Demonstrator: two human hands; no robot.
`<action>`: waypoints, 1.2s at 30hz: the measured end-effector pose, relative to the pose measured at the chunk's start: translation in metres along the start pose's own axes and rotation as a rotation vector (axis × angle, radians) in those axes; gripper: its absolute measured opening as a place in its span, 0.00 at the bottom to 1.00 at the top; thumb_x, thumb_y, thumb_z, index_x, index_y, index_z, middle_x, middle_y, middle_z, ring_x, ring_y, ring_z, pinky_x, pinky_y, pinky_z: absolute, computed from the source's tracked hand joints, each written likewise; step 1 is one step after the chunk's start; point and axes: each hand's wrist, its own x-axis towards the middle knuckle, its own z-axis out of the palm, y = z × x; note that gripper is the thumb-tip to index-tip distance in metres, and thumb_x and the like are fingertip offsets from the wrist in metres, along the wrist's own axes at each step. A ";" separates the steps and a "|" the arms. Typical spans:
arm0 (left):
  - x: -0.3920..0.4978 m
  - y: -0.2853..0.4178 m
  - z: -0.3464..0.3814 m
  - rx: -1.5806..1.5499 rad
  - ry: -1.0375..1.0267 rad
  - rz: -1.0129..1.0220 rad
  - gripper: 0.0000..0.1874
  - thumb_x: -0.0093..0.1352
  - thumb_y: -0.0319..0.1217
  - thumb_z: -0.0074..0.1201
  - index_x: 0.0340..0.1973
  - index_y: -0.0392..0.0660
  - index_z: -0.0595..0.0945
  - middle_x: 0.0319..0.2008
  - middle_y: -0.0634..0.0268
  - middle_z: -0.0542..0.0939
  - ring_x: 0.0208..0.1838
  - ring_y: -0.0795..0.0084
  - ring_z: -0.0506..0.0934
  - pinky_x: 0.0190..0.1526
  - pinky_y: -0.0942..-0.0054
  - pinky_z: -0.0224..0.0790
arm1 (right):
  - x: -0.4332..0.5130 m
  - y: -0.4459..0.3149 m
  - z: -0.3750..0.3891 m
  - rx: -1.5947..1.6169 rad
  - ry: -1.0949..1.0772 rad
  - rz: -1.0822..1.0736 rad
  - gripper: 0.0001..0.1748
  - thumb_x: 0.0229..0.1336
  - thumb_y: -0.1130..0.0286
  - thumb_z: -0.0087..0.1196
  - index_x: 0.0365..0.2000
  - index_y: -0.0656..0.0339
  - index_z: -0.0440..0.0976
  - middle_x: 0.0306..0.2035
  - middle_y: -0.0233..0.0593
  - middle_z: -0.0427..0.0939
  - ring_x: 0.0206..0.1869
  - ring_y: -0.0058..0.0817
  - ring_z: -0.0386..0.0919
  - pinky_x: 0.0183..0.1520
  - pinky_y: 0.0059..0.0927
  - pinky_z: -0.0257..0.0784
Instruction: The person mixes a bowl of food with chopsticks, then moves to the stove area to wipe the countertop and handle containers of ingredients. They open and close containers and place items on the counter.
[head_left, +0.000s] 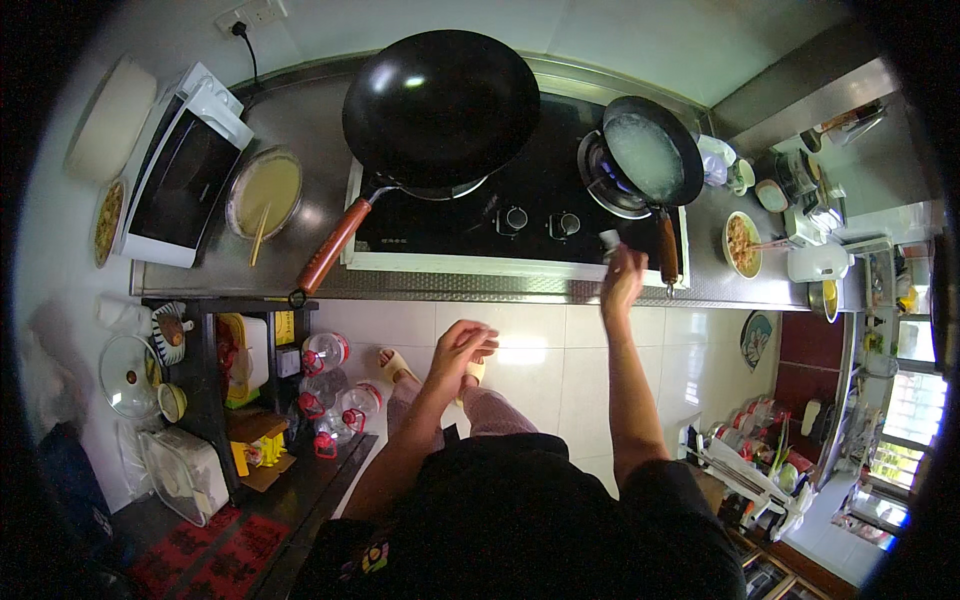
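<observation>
My right hand (625, 277) is shut on a small crumpled white tissue or cloth (610, 240) at the front edge of the black gas hob (465, 232), left of the small pan's wooden handle (668, 251). My left hand (463, 349) hangs over the floor before the counter, fingers loosely bent, holding nothing that I can see. The small frying pan (646, 154) holds a pale, cloudy layer and sits tilted in the view over the right burner (611, 176), where a bluish flame shows. A large black wok (441, 105) with a red-brown handle (335, 246) covers the left burner.
Left of the hob, a bowl of pale batter (266, 187) with chopsticks stands beside a white oven (184, 172). A bowl of food (742, 244) with chopsticks is on the right counter. Below left are a dark shelf (225, 420) and several plastic bottles (326, 352) on the floor.
</observation>
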 end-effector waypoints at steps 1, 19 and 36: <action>-0.004 -0.006 -0.012 -0.027 0.035 -0.020 0.11 0.76 0.32 0.55 0.48 0.38 0.78 0.42 0.54 0.85 0.43 0.64 0.85 0.48 0.67 0.79 | 0.012 0.012 -0.003 -0.413 0.138 -0.102 0.10 0.71 0.67 0.46 0.38 0.63 0.73 0.34 0.42 0.72 0.37 0.37 0.69 0.38 0.41 0.66; -0.070 -0.065 -0.281 -0.331 0.557 -0.075 0.09 0.72 0.33 0.58 0.45 0.43 0.80 0.39 0.56 0.85 0.41 0.65 0.85 0.48 0.61 0.82 | -0.029 0.041 0.019 -0.320 -0.240 -0.104 0.12 0.68 0.70 0.51 0.45 0.66 0.79 0.44 0.44 0.80 0.49 0.39 0.77 0.55 0.46 0.72; 0.057 0.032 -0.345 -0.802 0.477 0.312 0.04 0.74 0.27 0.52 0.43 0.47 0.75 0.40 0.58 0.80 0.47 0.52 0.82 0.57 0.45 0.79 | -0.049 -0.428 -0.054 1.247 -1.928 -0.685 0.19 0.70 0.54 0.53 0.39 0.63 0.76 0.40 0.42 0.77 0.40 0.31 0.75 0.46 0.33 0.71</action>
